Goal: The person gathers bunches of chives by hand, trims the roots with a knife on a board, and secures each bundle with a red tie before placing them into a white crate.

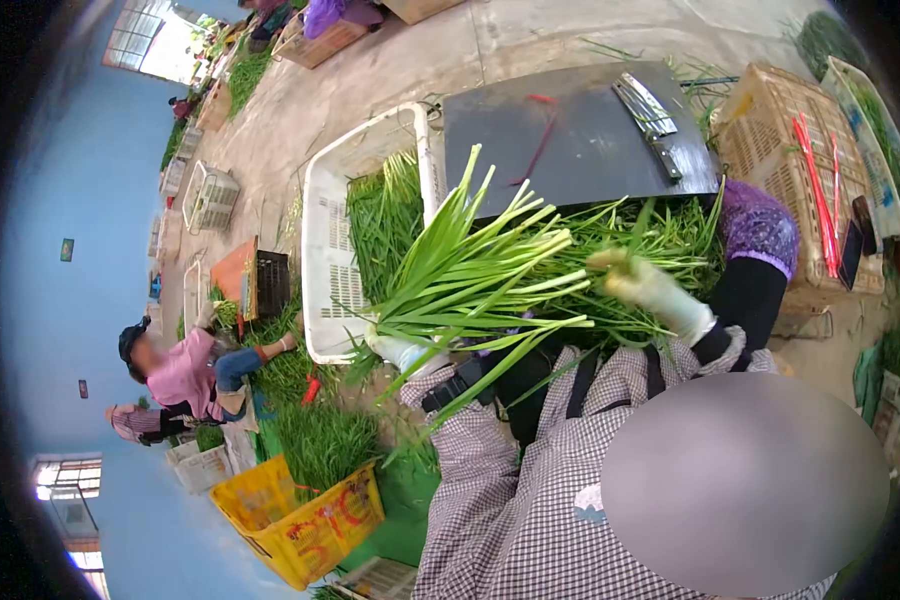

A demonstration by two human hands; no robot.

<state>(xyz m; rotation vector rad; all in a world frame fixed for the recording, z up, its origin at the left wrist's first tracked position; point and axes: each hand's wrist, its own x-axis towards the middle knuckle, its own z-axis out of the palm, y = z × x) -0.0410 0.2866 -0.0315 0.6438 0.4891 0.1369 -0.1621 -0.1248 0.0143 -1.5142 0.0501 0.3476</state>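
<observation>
My left hand (402, 352), in a pale glove, is closed around the lower leafy part of a bunch of garlic chives (470, 265). Their pale cut-looking ends fan out up and to the right. My right hand (660, 298), also gloved and yellowed at the fingers, is near the stalk ends; motion blur smears its fingers. Under it, a heap of loose greens (635, 235) lies across my lap. Beside the bunch, a white plastic crate (320, 240) holds more chives. Beyond the heap is a dark board (490, 120) with a knife (650, 125) and a red tie (540, 145) on it.
At the right, a beige crate (755, 130) bears red strips (815, 190) and a phone (850, 255). A yellow crate (310, 535) of greens stands lower left. A seated co-worker in pink (185, 365) handles greens at the left. More crates line the concrete floor (530, 40).
</observation>
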